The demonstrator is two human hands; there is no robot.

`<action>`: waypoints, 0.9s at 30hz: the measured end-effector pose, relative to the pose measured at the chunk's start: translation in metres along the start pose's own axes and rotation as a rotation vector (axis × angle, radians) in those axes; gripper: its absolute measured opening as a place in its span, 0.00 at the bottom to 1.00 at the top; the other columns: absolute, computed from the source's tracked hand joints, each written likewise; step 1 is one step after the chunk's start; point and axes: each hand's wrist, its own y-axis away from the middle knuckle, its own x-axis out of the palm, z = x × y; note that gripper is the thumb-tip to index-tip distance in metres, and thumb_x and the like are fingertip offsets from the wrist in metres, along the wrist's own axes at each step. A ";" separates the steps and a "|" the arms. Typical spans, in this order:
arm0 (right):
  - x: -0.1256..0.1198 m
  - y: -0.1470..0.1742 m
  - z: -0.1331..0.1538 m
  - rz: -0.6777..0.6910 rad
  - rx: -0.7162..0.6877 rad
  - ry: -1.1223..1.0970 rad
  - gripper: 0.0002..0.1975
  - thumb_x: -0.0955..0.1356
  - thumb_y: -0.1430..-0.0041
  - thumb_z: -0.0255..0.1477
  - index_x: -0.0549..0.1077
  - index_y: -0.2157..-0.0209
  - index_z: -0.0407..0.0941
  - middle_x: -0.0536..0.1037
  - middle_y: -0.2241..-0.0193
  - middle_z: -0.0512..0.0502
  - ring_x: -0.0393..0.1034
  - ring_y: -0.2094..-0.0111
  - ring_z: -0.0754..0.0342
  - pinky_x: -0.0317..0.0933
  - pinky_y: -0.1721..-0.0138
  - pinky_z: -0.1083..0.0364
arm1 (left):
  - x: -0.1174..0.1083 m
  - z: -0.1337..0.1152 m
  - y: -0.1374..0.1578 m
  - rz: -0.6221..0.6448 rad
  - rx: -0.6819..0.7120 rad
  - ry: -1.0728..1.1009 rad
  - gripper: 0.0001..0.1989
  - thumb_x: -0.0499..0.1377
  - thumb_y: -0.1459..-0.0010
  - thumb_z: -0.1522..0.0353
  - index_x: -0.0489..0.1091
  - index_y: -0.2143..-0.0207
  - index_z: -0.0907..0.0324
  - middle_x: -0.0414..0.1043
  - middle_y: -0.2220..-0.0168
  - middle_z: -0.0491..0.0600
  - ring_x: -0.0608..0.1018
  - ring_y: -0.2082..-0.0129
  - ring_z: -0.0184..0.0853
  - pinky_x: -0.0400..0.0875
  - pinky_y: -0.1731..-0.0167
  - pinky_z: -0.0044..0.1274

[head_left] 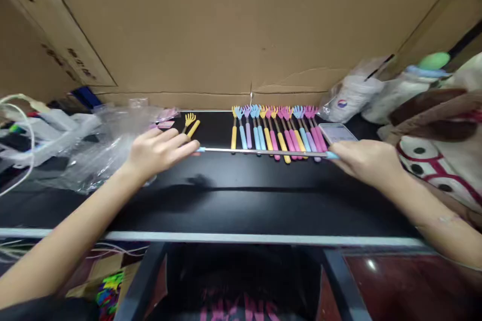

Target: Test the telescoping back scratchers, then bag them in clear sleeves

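Stretched level between both hands is a telescopic back scratcher [259, 151], its thin metal rod pulled long, with light blue showing at each end. My left hand [161, 149] is closed round one end, and my right hand [363, 160] grips the other. Which end is the claw I cannot tell, as the fingers cover it. Behind the rod lies a row of back scratchers [280, 133] in yellow, blue, purple and pink, claws pointing away from me. Just beyond my left hand are a yellow claw [190, 119] and a yellow handle [194, 129], partly hidden by the hand.
Crumpled clear plastic bags [109, 145] and a white tray [56, 135] lie on the black table [241, 210] at left. At right are a phone [337, 133], a white cup [348, 98], a bottle [399, 93] and a plush toy [440, 125]. Cardboard [226, 25] walls the back.
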 end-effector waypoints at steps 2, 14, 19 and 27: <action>0.005 0.013 -0.014 -0.014 -0.018 0.040 0.26 0.52 0.31 0.35 0.67 0.80 0.45 0.68 0.87 0.50 0.60 0.84 0.57 0.42 0.80 0.58 | 0.002 0.014 0.013 0.024 -0.017 -0.020 0.09 0.56 0.36 0.64 0.72 0.70 0.52 0.76 0.72 0.37 0.72 0.73 0.26 0.55 0.77 0.20; 0.029 0.068 -0.066 0.593 0.392 -0.053 0.13 0.61 0.40 0.37 0.68 0.75 0.46 0.74 0.76 0.41 0.63 0.74 0.52 0.43 0.76 0.56 | 0.035 0.054 0.055 0.270 -0.253 0.062 0.13 0.52 0.35 0.62 0.72 0.69 0.53 0.76 0.71 0.41 0.68 0.73 0.28 0.50 0.79 0.20; 0.033 0.083 -0.087 0.812 0.535 -0.108 0.07 0.68 0.46 0.30 0.67 0.75 0.45 0.74 0.71 0.39 0.63 0.72 0.53 0.46 0.74 0.55 | 0.037 0.061 0.081 0.295 -0.288 0.026 0.13 0.52 0.35 0.63 0.73 0.69 0.54 0.76 0.71 0.42 0.68 0.73 0.29 0.50 0.79 0.19; 0.029 0.081 -0.078 0.811 0.552 -0.085 0.04 0.67 0.45 0.31 0.69 0.71 0.45 0.75 0.69 0.39 0.64 0.70 0.51 0.46 0.73 0.55 | 0.035 0.055 0.078 0.315 -0.288 0.004 0.15 0.51 0.34 0.60 0.73 0.67 0.56 0.76 0.71 0.44 0.72 0.70 0.30 0.55 0.78 0.20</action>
